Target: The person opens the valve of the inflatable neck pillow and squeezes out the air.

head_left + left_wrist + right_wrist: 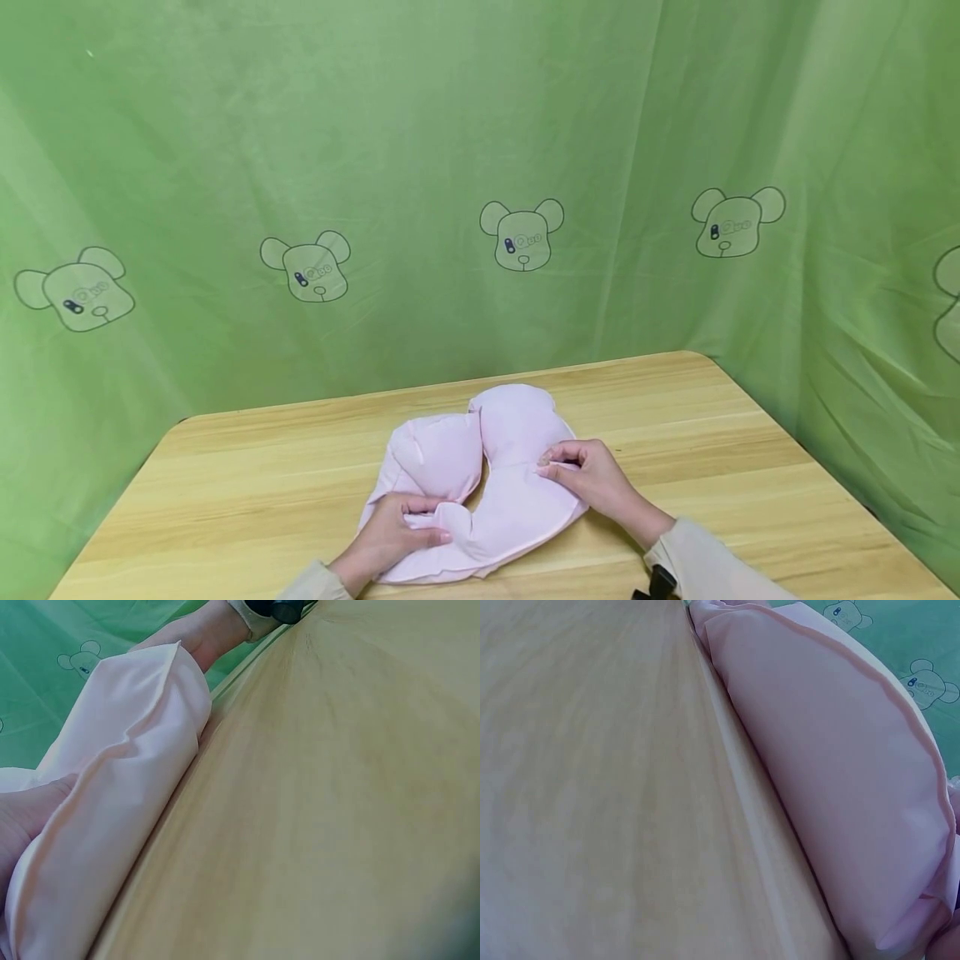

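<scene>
A pale pink U-shaped neck pillow lies on the table, its two rounded ends pointing away and touching each other near the far side. My left hand grips its near left part, with the thumb on top. On the right side, my right hand pinches the cover between thumb and fingers. The left wrist view shows the pillow's seamed outer edge and the left thumb pressing into it. In the right wrist view the pillow's plump side hides most of the right hand.
The pillow rests on a light wooden table with rounded far corners. Green curtains printed with bear heads hang behind the table and along its right side. A black device sits at the right wrist.
</scene>
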`<state>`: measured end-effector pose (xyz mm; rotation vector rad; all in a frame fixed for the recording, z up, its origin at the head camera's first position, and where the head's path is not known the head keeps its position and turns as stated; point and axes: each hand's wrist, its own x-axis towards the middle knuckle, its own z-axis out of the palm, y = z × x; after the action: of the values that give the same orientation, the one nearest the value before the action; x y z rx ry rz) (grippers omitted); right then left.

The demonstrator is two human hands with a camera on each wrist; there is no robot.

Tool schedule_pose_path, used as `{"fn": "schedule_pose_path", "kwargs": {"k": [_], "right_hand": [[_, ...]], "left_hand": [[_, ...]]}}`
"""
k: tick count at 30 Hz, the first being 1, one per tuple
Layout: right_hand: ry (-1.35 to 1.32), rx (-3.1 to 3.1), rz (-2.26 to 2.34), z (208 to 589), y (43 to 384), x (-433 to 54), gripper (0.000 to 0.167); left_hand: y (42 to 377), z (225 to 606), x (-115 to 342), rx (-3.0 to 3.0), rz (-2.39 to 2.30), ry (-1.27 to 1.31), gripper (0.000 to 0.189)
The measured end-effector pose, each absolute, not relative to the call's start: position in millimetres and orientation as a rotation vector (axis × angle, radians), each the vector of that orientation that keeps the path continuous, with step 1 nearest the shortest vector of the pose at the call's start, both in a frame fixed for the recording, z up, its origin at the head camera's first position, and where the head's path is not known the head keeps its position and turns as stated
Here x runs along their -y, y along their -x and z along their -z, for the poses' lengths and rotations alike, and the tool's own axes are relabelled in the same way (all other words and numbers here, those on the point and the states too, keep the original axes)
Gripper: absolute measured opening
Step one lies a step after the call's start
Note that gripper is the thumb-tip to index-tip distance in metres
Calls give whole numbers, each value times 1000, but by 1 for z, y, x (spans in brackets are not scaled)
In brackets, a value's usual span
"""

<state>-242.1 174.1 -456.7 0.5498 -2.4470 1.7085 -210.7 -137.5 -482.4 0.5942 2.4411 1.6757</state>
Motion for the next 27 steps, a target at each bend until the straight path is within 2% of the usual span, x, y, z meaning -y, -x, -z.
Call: {"fn": "schedule_pose_path", "kwargs": {"k": [27], "right_hand": [[-509, 2469, -1694, 458, 242, -174, 12]], "left_hand": [[210, 483, 135, -2355, -1780, -580, 26]]}}
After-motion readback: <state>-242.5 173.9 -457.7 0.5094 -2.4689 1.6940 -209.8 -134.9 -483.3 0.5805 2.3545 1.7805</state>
